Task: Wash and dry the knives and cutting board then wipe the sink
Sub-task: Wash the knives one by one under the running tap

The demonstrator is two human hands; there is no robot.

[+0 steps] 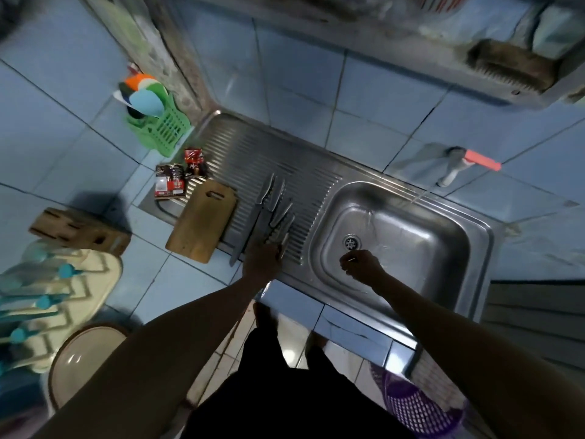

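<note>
- Nearest the person, both bare forearms reached forward and down over the counter edge towards the stainless steel sink basin [443, 248], the landmark for everything below.
- The right hand [361, 266] hung inside the basin, just on the near side of the round drain [352, 242], with its fingers curled in; something small and pale showed at the fingertips, but whether it held anything could not be told.
- The left hand [262, 261] lay left of the basin at the near edge of the ribbed steel draining board [240, 153], knuckles up, its fingers closed on the near end of one of the grey steel knives [272, 210].
- The knives lay bunched side by side on the draining board, just left of the basin.
- The tan wooden cutting board with a handle slot [202, 220] lay further left of the basin, beside the knives, partly overhanging the board's edge onto the blue tiles.
- The slotted wooden knife block [79, 231] stood well left of the basin.
- A thin stream of water fell from the white tap with a red handle [465, 163] on the wall beyond the basin.
- A green plastic basket of coloured utensils [161, 125] sat far left, behind the draining board.
</note>
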